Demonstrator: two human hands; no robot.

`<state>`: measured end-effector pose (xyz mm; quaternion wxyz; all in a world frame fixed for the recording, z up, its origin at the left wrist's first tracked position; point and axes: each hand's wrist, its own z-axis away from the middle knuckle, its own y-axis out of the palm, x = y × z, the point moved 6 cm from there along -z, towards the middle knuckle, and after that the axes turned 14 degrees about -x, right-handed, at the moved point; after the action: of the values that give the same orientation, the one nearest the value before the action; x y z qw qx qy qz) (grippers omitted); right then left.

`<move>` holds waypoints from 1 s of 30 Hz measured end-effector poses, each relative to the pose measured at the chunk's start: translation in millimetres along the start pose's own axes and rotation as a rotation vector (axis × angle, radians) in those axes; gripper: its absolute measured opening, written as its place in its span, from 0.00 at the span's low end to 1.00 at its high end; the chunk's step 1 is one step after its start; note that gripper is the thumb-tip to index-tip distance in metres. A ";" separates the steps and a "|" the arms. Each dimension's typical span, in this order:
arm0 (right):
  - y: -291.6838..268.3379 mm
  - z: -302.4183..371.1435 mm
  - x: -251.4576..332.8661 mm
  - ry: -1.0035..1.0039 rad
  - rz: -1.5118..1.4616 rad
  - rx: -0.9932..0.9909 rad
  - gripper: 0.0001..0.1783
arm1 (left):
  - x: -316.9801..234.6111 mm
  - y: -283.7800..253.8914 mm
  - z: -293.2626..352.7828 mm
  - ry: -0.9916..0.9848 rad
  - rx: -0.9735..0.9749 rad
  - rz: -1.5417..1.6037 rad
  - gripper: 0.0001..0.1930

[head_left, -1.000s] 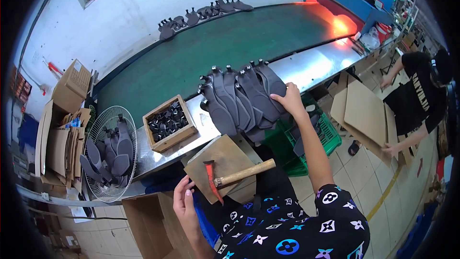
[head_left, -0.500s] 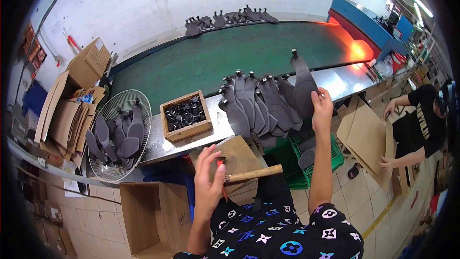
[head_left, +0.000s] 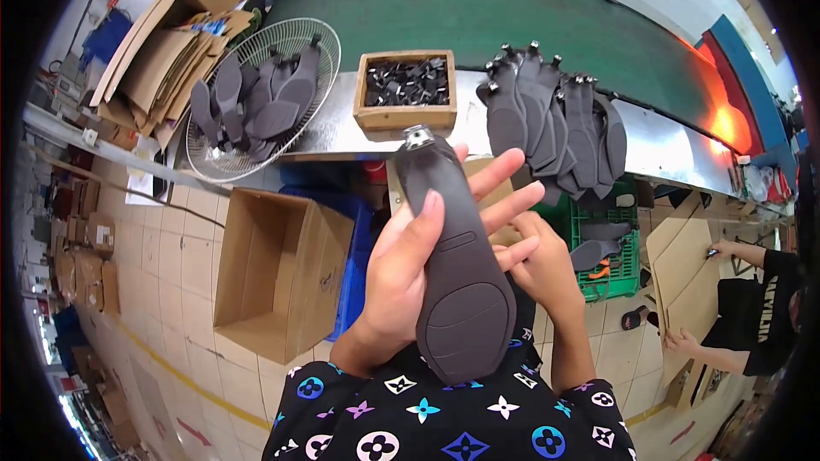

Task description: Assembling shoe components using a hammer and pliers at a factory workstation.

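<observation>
A dark grey shoe sole (head_left: pixel 465 282) with a heel stands upright before my chest, its metal-rimmed heel end upward. My left hand (head_left: pixel 401 260) grips it, thumb across the front and fingers passing behind to show at the right edge. Close behind those fingers is my right hand (head_left: pixel 547 269), its fingers bent; their tips, and whatever they hold, are hidden. Beyond the sole, a wooden box (head_left: pixel 406 118) of small black pieces rests on the metal table edge (head_left: pixel 342 115). To its right lies a pile of similar soles (head_left: pixel 547 119).
More soles fill a white wire basket (head_left: pixel 331 60) at left. An open cardboard box (head_left: pixel 256 282) stands below it. A green conveyor belt (head_left: pixel 512 21) runs behind the table toward a glowing heater (head_left: pixel 730 124). A green crate (head_left: pixel 628 282) and another person (head_left: pixel 760 316) handling cardboard are at right.
The sole has come from the pile, where my right hand held it, to in front of me in my left hand. The wooden-handled hammer by my left hand is hidden now. The view has shifted.
</observation>
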<state>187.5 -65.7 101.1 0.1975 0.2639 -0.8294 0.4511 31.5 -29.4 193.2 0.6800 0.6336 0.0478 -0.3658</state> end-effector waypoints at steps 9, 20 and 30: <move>-7.0 44.0 -71.6 0.107 0.247 -0.037 0.21 | 12.1 -19.1 10.0 -0.088 -0.098 0.069 0.29; -50.1 240.3 -122.5 1.044 -0.081 0.084 0.35 | 67.0 -148.4 -89.0 0.756 -0.425 -2.034 0.47; -66.1 249.2 -85.6 1.010 -0.387 -0.621 0.07 | 36.6 -103.1 -127.4 1.083 -0.248 -1.787 0.22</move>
<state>272.9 -285.9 -33.1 0.7109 0.0937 -0.6634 0.2140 51.4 76.1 64.1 0.1105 0.3727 0.8325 -0.3947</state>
